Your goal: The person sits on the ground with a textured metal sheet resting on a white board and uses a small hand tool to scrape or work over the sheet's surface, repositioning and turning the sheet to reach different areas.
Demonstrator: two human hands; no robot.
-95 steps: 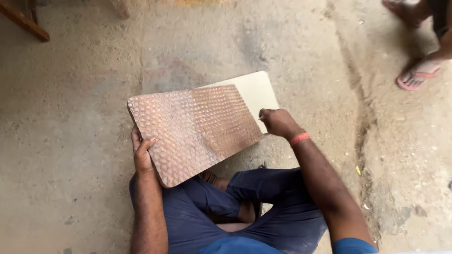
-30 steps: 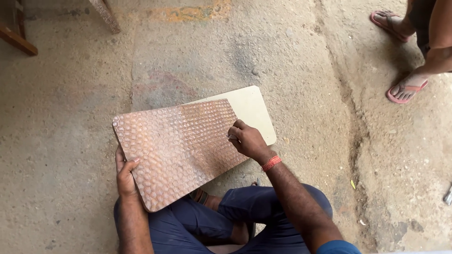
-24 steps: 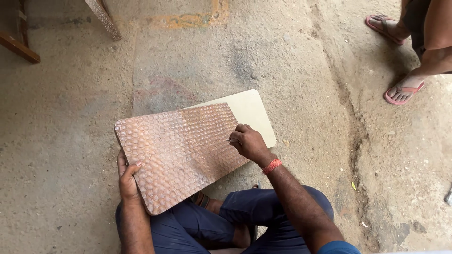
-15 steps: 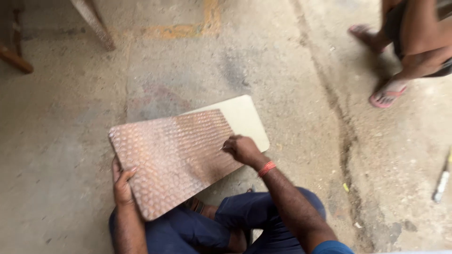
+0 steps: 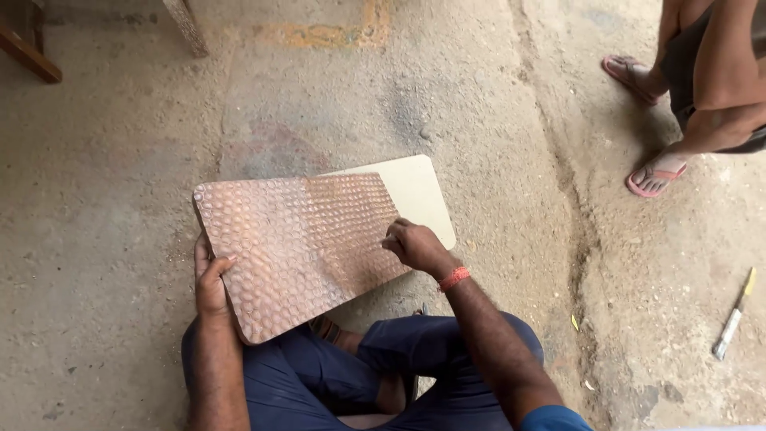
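Rough concrete floor (image 5: 120,239), grey and dusty, fills the view, with a faded orange mark painted near the top and a darker seam running down the right side. You sit cross-legged on it in blue trousers (image 5: 319,383), and a hammered copper sheet (image 5: 295,247) rests tilted across your lap, its dimpled face turned up. Under it lies a pale cream board (image 5: 419,195), which sticks out past the sheet's upper right end.

Your left hand (image 5: 211,279) grips the sheet's lower left edge, the thumb lying on the dimpled face and the fingers hidden below. Your right hand (image 5: 415,246), with a red band (image 5: 453,278) on its wrist, is curled into a loose fist at the sheet's right edge, where copper meets cream board; the knuckles rest on the surface. Whether that fist pinches anything small cannot be told from this view.

At the upper right stands another person, only the legs showing, with feet in pink sandals (image 5: 654,177) on the floor, well apart from you. A slim tool with a pale yellowish end (image 5: 734,315) lies alone on the floor at the far right. Wooden furniture legs (image 5: 187,28) cross the top left corner, near a darker wooden piece (image 5: 28,52).
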